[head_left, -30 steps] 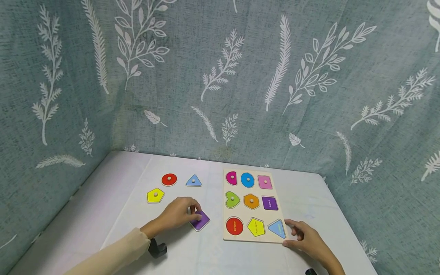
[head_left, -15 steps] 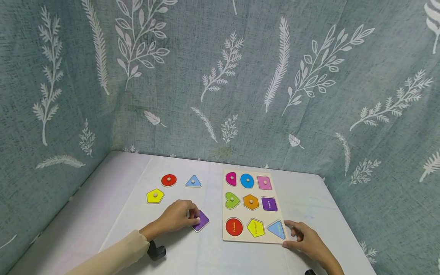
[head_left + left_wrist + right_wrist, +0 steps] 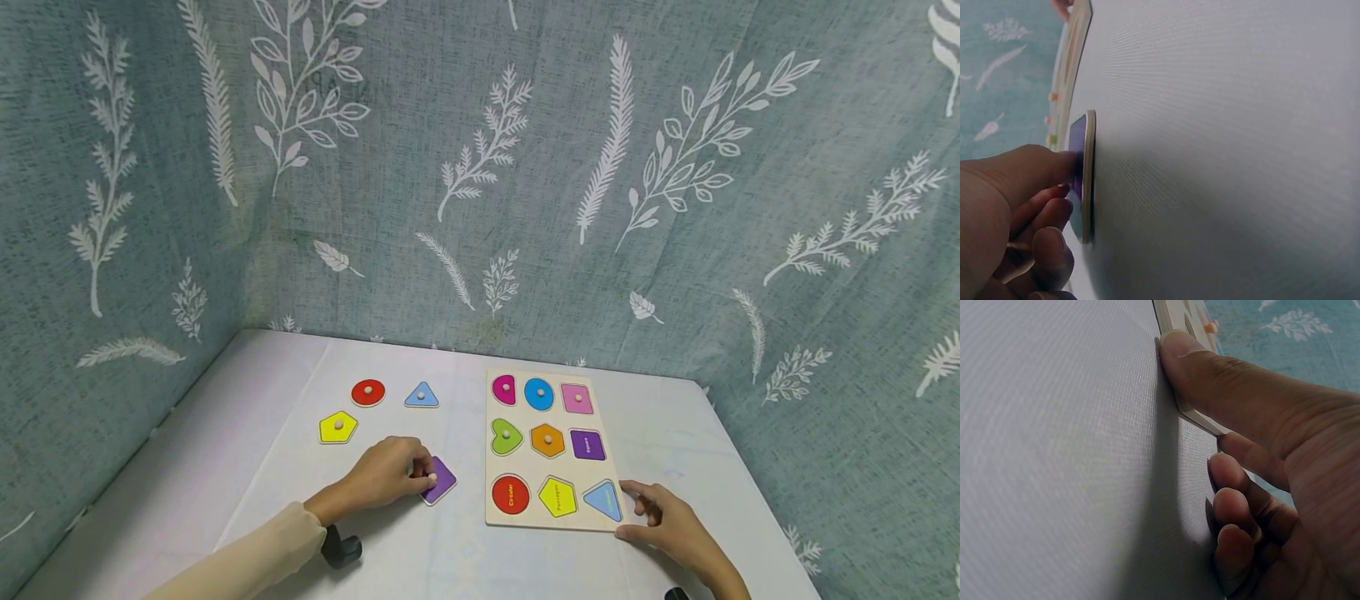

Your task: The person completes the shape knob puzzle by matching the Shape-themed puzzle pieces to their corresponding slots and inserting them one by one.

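Observation:
In the head view, my left hand (image 3: 386, 472) holds a purple square puzzle piece (image 3: 444, 481) at its small knob, between thumb and fingers. The piece lies turned like a diamond on the white cloth. The left wrist view has my thumb (image 3: 1041, 170) against the purple face of this piece (image 3: 1088, 175), whose edge stays close to the cloth. My right hand (image 3: 671, 527) pinches the near right corner of the wooden puzzle board (image 3: 555, 527). In the right wrist view, the thumb (image 3: 1210, 375) presses the board's edge (image 3: 1200, 420), the other fingers curled below.
Left of the board lie a red circle piece (image 3: 368, 392), a blue triangle piece (image 3: 422, 396) and a yellow pentagon piece (image 3: 337, 427). Several knobbed pieces, such as the orange hexagon (image 3: 547, 442), sit in the board. A patterned curtain (image 3: 480, 183) surrounds the table.
My left hand has shifted slightly toward me, and its fingertips now uncover more of the purple square. The piece lies in nearly the same place. My right hand and the board stay put.

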`<action>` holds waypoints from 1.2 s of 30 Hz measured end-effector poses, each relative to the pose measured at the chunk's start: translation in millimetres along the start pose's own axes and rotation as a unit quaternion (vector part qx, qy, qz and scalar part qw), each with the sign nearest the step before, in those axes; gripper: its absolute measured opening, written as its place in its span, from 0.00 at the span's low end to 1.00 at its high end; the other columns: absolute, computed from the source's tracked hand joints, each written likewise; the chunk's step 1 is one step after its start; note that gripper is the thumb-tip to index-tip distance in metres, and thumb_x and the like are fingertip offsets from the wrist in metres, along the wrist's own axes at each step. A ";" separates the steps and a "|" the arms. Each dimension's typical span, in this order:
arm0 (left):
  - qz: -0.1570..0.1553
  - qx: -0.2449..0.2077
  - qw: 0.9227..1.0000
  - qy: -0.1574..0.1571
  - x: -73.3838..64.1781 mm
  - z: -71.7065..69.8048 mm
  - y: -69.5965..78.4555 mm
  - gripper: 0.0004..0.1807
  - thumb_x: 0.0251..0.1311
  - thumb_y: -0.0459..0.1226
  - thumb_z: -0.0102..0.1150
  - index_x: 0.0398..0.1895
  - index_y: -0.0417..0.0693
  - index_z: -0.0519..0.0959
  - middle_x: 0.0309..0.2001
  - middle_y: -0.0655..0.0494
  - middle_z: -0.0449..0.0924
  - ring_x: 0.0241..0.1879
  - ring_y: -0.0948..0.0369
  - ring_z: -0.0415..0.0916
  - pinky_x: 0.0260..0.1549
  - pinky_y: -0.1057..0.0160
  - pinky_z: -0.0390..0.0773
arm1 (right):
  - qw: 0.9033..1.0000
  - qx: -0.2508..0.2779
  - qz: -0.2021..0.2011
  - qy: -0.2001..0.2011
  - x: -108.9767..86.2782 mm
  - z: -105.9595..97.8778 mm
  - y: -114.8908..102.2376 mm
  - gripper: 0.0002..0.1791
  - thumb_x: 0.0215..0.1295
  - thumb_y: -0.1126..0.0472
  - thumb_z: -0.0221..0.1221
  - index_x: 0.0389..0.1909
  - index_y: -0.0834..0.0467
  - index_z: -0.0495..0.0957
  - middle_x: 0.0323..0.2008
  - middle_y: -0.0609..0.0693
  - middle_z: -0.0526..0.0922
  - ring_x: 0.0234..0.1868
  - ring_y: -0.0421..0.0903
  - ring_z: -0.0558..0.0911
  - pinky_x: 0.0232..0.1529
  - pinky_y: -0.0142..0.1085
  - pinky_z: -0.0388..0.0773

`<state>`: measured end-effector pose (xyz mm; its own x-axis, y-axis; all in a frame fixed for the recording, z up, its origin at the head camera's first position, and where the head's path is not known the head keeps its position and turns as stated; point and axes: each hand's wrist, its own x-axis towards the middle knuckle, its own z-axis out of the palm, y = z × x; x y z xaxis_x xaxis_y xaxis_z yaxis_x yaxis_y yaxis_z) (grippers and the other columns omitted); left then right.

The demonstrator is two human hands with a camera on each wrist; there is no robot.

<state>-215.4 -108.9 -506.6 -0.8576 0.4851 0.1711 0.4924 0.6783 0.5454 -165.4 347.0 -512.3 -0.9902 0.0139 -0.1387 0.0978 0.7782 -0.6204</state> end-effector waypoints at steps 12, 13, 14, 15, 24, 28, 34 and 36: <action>0.013 0.006 1.000 0.018 9.2 -0.6 5.5 0.09 0.59 0.41 0.73 0.27 0.59 0.81 0.27 0.68 0.72 0.27 0.69 0.67 0.26 0.67 0.69 | 1.000 0.005 -0.003 -0.003 0.1 1.0 2.2 0.45 0.41 0.52 0.83 0.64 0.60 0.79 0.34 0.47 0.71 0.34 0.45 0.68 0.30 0.34 0.66; 0.015 0.005 1.000 0.019 10.4 -0.9 6.4 0.08 0.59 0.40 0.73 0.27 0.59 0.81 0.27 0.68 0.73 0.27 0.69 0.67 0.27 0.67 0.70 | 1.000 0.005 -0.003 -0.003 0.0 1.1 2.3 0.45 0.41 0.52 0.83 0.64 0.60 0.79 0.34 0.47 0.71 0.34 0.45 0.68 0.30 0.34 0.66; 0.017 0.006 1.000 0.021 11.5 -1.1 7.2 0.08 0.59 0.41 0.73 0.27 0.60 0.81 0.27 0.68 0.73 0.27 0.69 0.67 0.27 0.67 0.70 | 1.000 0.005 -0.003 -0.002 0.0 1.2 2.4 0.45 0.41 0.52 0.83 0.64 0.60 0.79 0.34 0.47 0.71 0.34 0.45 0.68 0.30 0.34 0.66; 0.019 0.005 1.000 0.023 12.7 -1.4 8.0 0.08 0.59 0.41 0.73 0.27 0.60 0.81 0.27 0.68 0.73 0.28 0.69 0.68 0.27 0.67 0.70 | 1.000 0.005 -0.002 -0.002 0.0 1.3 2.3 0.45 0.41 0.52 0.83 0.64 0.60 0.79 0.34 0.47 0.70 0.34 0.45 0.68 0.30 0.34 0.66; 0.023 -0.005 0.999 0.032 26.0 -3.6 15.4 0.07 0.59 0.40 0.73 0.28 0.59 0.81 0.27 0.69 0.74 0.29 0.67 0.70 0.29 0.66 0.70 | 1.000 0.000 -0.003 0.001 1.3 2.0 3.4 0.45 0.41 0.52 0.83 0.64 0.59 0.79 0.34 0.47 0.71 0.34 0.45 0.69 0.30 0.34 0.66; 0.022 -0.006 0.999 0.031 32.7 -4.0 19.2 0.06 0.60 0.40 0.72 0.28 0.59 0.82 0.26 0.70 0.73 0.29 0.68 0.70 0.29 0.66 0.71 | 1.000 0.000 -0.005 0.000 1.4 1.4 3.3 0.45 0.41 0.52 0.83 0.63 0.59 0.79 0.34 0.47 0.71 0.34 0.45 0.69 0.30 0.34 0.66; 0.036 -0.014 0.999 0.029 43.1 -4.4 28.3 0.05 0.61 0.39 0.71 0.29 0.57 0.84 0.25 0.70 0.73 0.29 0.67 0.69 0.28 0.66 0.71 | 1.000 0.000 -0.006 0.000 1.0 -0.4 0.2 0.44 0.41 0.53 0.83 0.63 0.60 0.79 0.34 0.47 0.71 0.34 0.45 0.69 0.30 0.34 0.66; 0.042 -0.017 0.999 0.025 46.7 -3.7 31.1 0.04 0.61 0.39 0.71 0.30 0.56 0.85 0.26 0.69 0.73 0.30 0.65 0.71 0.28 0.66 0.71 | 1.000 0.001 -0.002 -0.001 0.8 -0.6 -0.7 0.45 0.41 0.53 0.83 0.63 0.60 0.79 0.34 0.47 0.71 0.34 0.45 0.69 0.30 0.34 0.66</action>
<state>-240.7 -67.1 -478.6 -0.8198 0.5109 0.2588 0.5591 0.6161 0.5548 -166.3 346.8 -511.5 -0.9904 0.0100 -0.1376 0.0942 0.7776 -0.6217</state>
